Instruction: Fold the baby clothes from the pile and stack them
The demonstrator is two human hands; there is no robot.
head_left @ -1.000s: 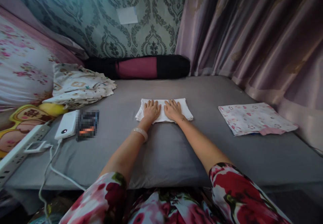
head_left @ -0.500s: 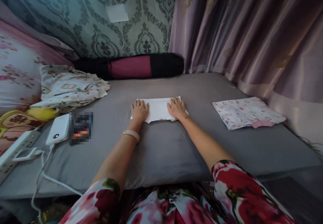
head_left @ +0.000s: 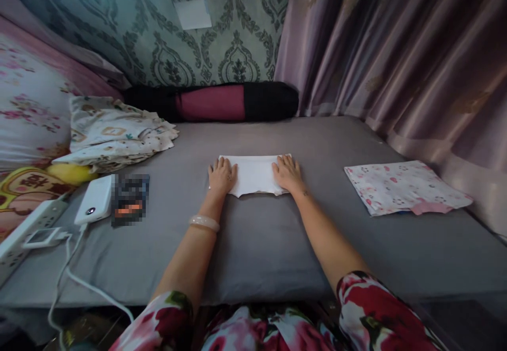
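A small white folded cloth (head_left: 255, 176), perhaps a garment, lies flat on the grey sheet (head_left: 257, 250) in front of me. My left hand (head_left: 222, 176) rests palm down on its left end, fingers spread. On its right end lies my right hand (head_left: 288, 173), also flat with the fingers apart. The near edge of the cloth is uneven; parts of both ends are hidden beneath my hands.
A folded pink-patterned cloth (head_left: 404, 186) lies to the right. On the left are a white power bank (head_left: 95, 200), a blurred-out item (head_left: 130, 200), a power strip (head_left: 29, 235) and crumpled cloth (head_left: 119, 132). A black and maroon roll (head_left: 209, 103) lies along the wall.
The view has shifted slightly, so the surroundings sit a little differently in the picture. Both hands stay flat on the white cloth's ends, with little visible movement.
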